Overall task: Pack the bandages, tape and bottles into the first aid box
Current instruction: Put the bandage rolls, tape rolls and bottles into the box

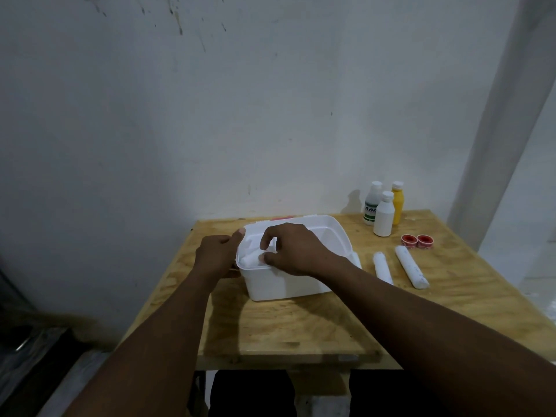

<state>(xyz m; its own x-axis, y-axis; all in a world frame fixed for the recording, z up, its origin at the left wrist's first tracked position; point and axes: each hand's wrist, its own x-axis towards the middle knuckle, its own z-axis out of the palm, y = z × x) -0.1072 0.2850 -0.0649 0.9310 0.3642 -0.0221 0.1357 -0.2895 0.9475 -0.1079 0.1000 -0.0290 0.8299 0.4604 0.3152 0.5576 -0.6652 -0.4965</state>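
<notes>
An open white first aid box (337, 233) stands in the middle of the wooden table (301, 320). My left hand (216, 257) grips the box's left wall, thumb on the rim. My right hand (294, 251) reaches over the box's near left corner, fingers pinching a white bandage roll (251, 260) that lies inside. Two more wrapped bandage rolls (382, 267) (410, 266) lie on the table to the right. Two red tape rolls (416, 240) sit behind them. Three bottles (384, 213), two white and one yellow, stand at the back right.
The table stands against a stained white wall (210, 115). A pale pillar (511, 115) rises at the right. A dark object sits low on the left by the floor. Bare wood shows in front of the box.
</notes>
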